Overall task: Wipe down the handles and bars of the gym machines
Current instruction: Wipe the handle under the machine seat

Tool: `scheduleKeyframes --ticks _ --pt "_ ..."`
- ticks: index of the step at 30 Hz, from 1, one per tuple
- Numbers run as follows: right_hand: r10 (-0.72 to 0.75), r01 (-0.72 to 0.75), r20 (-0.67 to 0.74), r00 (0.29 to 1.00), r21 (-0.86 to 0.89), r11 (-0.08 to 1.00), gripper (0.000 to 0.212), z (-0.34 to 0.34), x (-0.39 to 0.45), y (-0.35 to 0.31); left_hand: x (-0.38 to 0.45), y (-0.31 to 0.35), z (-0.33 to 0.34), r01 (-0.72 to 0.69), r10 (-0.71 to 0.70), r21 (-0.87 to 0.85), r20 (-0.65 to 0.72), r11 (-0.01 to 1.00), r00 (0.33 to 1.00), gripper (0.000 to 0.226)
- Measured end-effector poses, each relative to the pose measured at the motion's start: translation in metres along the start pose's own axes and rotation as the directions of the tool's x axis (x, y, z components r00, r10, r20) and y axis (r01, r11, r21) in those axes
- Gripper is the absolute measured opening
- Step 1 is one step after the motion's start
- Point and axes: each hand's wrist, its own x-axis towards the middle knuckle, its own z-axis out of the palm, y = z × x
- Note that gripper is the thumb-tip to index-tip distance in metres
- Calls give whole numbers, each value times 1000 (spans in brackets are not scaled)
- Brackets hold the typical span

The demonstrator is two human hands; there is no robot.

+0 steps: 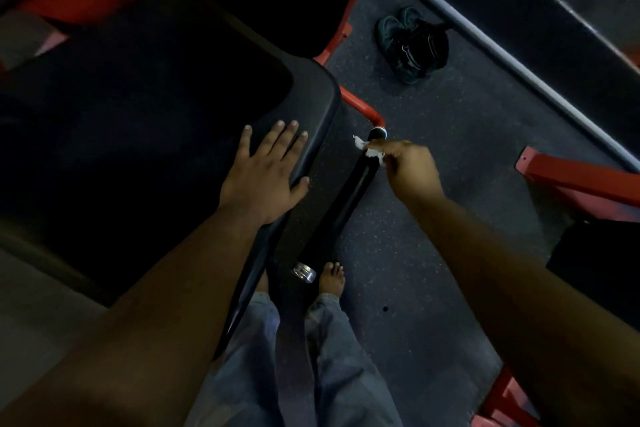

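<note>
Dim gym, dark speckled floor [433, 218] w/ shoes [412, 42] nr grey rail [485, 35]

a black handle [349, 194] with a chrome end slants beside the seat, a crumpled white tissue [372, 149] pressed near its top.

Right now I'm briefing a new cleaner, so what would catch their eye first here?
Near the centre, the right hand pinches a white wipe against the top of a black handle grip. Just left of it, the left hand rests flat on the edge of the black seat pad. Dark shoes lie on the floor beyond.
</note>
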Motion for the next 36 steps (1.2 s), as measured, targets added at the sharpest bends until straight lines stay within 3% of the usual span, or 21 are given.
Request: scheduleKeyframes --ticks 2,5,10,12,14,16,19,21,24,28,30,33,36 --pt "-81 81 2 997 51 995 33 -1 -4 -7 0 -1 0 3 -3 1 -2 1000 1000 80" --pt "-371 367 54 927 66 928 35 10 -30 1 1 -1 0 3 -3 -6 -6 1000 1000 80" --pt "-493 505 146 858 -59 861 40 14 -31 18 0 0 0 4 -4 -11 -12 1000 1000 80" --pt "-388 413 177 904 -133 901 42 10 -2 16 1 -1 0 4 -5 -14 -18 1000 1000 81" --pt "-178 204 208 962 -113 972 32 1 31 18 0 -1 1 3 -3 -15 -26 1000 1000 81" --pt "2 22 272 962 -84 996 31 -5 62 27 -1 -1 3 -2 1 -14 -48 1000 999 80" --pt "165 -102 325 931 -200 974 40 1 90 38 -1 -2 6 -4 4 -2 -70 1000 998 80" --pt "191 -146 276 942 -175 974 36 9 89 36 0 -2 7 -2 3 4 -78 1000 997 80" --pt "181 -190 172 968 37 981 26 10 60 26 0 -1 6 -4 4 -1 -70 1000 998 80" --pt "16 1 -109 994 158 987 33 18 -5 12 2 0 3 3 -3 -1 -46 1000 999 80" --pt "99 -41 -178 979 305 951 40 38 -29 5 1 0 1 2 -2 0 -30 1000 1000 81" --pt "373 -249 -214 903 447 859 46 57 -27 -2 -1 0 3 -2 1 -8 -35 1000 999 81" --pt "624 -381 -84 777 727 572 23 53 16 6 0 -1 4 -6 6 -7 -39 1000 999 81"
